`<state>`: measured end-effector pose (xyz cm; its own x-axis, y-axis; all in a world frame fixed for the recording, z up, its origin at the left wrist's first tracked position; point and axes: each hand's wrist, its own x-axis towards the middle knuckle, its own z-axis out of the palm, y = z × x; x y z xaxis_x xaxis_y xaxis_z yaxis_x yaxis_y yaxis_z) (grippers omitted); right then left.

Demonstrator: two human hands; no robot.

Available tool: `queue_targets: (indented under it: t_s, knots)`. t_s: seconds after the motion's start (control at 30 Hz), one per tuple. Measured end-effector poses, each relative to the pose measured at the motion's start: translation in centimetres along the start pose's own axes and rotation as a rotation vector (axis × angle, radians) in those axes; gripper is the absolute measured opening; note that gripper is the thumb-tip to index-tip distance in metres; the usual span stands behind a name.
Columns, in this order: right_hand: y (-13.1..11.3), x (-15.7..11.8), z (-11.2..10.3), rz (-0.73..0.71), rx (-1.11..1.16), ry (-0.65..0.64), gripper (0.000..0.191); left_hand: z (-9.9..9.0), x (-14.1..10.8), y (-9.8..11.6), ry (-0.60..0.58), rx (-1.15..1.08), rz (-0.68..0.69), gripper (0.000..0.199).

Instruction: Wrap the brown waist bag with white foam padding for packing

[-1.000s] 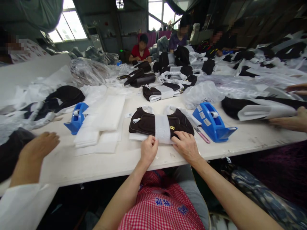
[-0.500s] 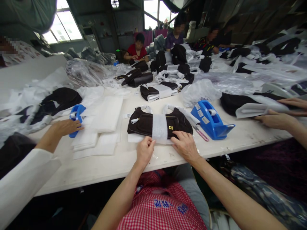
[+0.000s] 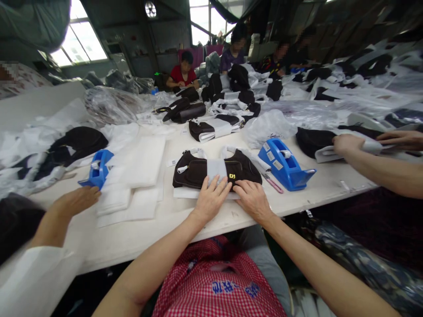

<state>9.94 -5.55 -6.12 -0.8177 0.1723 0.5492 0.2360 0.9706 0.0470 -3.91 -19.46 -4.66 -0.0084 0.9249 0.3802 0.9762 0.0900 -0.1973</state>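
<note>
A dark brown handbag [image 3: 198, 173] lies on the white table [image 3: 185, 220] in front of me, its handles wrapped in white material. A white foam band [image 3: 216, 168] goes around its middle, and a white sheet shows under its lower edge. My left hand [image 3: 211, 197] lies with fingers spread on the lower part of the band. On the bag's lower right, beside the gold emblem [image 3: 232, 176], rests my right hand [image 3: 253, 199], fingers apart. Neither hand grips anything.
A blue tape dispenser [image 3: 284, 165] and pink-handled snips [image 3: 275, 184] are at right. White foam sheets [image 3: 145, 163] and another blue dispenser [image 3: 99, 168] lie left, near another person's hand [image 3: 77, 201]. A person's hands handle a bag at right. More bags [image 3: 211, 125] lie beyond.
My left hand has opened from a pinch at the bag's lower edge and moved up onto the band. The neighbouring hands have shifted, and the view has moved slightly.
</note>
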Motion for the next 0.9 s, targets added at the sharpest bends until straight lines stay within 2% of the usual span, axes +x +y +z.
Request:
queue_targets:
  t_s: [0.1,0.2,0.3,0.37,0.47,0.53,0.57,0.6,0.67,0.73,0.83,0.9]
  knots:
    - [0.5,0.5,0.1,-0.023,-0.028,-0.012,0.019,0.4,0.2,-0.1,0.064,0.055,0.001,0.042]
    - [1.2,0.9,0.2,-0.076,-0.041,-0.035,0.009,0.3,0.3,-0.3,0.067,0.091,0.065,0.037]
    - [1.9,0.8,0.0,-0.059,0.011,-0.051,0.010,0.4,-0.1,-0.4,0.061,0.077,0.087,0.036]
    - [2.6,0.8,-0.7,-0.008,0.138,-0.112,0.012,0.0,-0.3,-0.4,0.033,0.034,0.054,0.039]
    - [4.1,1.6,-2.7,0.087,0.514,-0.275,0.016,-2.0,0.6,-1.1,-0.102,-0.147,0.020,0.047]
    - [5.1,2.9,-3.8,0.201,0.700,-0.304,0.025,-3.9,2.0,-2.4,-0.201,-0.322,-0.003,0.049]
    - [5.4,3.7,-4.1,0.259,0.722,-0.281,0.031,-4.7,3.0,-3.2,-0.232,-0.390,-0.036,0.046]
    - [5.6,4.5,-4.1,0.295,0.696,-0.246,0.037,-5.2,3.9,-4.1,-0.236,-0.407,-0.093,0.046]
    - [5.6,5.7,-3.3,0.263,0.567,-0.222,0.046,-5.4,5.2,-5.7,-0.251,-0.334,-0.180,0.049]
    - [5.4,6.1,-1.7,0.185,0.393,-0.304,0.054,-4.6,5.6,-6.8,-0.289,-0.230,-0.239,0.054]
    - [5.4,5.0,0.6,0.137,0.193,-0.460,0.060,-2.7,4.5,-7.2,-0.325,-0.142,-0.267,0.058]
    - [5.7,3.7,1.7,0.125,0.176,-0.478,0.060,-1.5,3.3,-7.1,-0.292,-0.122,-0.252,0.058]
